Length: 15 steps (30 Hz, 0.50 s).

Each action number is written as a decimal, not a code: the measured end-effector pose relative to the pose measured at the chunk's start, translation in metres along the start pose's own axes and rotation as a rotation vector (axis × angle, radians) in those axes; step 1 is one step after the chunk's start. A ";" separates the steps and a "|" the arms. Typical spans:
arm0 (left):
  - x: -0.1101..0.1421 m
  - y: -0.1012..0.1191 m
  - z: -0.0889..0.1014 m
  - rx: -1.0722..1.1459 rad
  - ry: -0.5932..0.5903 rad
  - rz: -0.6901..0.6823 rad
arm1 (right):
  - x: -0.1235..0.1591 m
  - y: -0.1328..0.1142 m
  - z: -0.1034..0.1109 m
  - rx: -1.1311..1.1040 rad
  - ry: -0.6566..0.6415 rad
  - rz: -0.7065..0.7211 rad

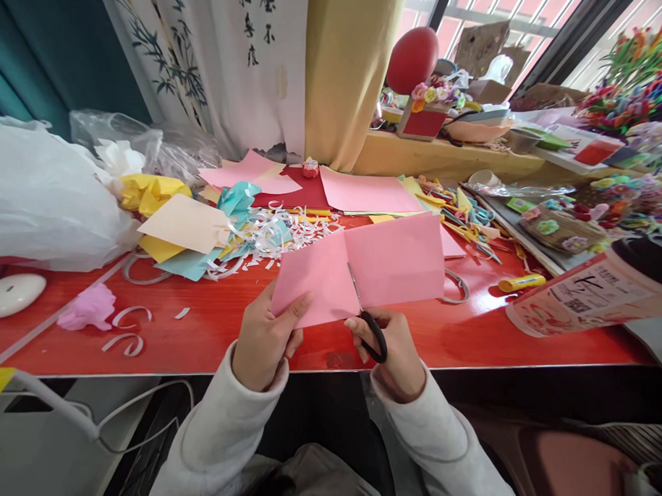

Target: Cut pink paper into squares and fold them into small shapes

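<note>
A sheet of pink paper [393,259] is held up above the red table, with a cut running up from its lower edge. My left hand [268,332] grips the left part of the sheet, thumb on the front and fingers behind it. In my right hand [395,348] are black-handled scissors [379,336], the fingers wrapped around the handles. Their blades lie along the cut, between the left and right parts of the paper. The lower blade is partly hidden by the sheet.
White paper shreds [274,231] and coloured sheets lie behind the hands. A white plastic bag [45,194] stands left. At right are a paper cup [590,286] with a black lid, a yellow glue stick [521,283], a tape ring [457,287] and several scissors.
</note>
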State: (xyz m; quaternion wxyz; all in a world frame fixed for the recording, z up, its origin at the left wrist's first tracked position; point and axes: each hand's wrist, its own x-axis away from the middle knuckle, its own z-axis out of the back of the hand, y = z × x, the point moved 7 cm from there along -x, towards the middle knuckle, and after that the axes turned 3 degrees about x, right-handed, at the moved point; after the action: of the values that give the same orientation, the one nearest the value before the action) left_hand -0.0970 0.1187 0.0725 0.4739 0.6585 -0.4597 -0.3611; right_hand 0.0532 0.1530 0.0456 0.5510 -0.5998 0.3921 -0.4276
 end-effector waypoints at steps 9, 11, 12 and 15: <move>0.001 0.000 0.001 0.018 -0.001 -0.007 | -0.002 -0.001 0.000 -0.004 0.020 -0.005; 0.001 0.000 0.001 0.016 -0.006 -0.006 | -0.002 0.000 0.000 -0.011 0.022 -0.018; 0.001 0.000 0.001 0.012 -0.011 -0.004 | -0.003 -0.001 -0.001 -0.013 0.015 -0.014; 0.002 -0.001 0.000 0.000 -0.026 0.018 | -0.006 -0.006 -0.002 0.000 -0.002 0.011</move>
State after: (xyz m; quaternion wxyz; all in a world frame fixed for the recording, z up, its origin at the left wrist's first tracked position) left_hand -0.0964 0.1169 0.0713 0.4710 0.6498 -0.4716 -0.3654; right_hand 0.0497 0.1583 0.0515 0.5537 -0.5980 0.3950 -0.4240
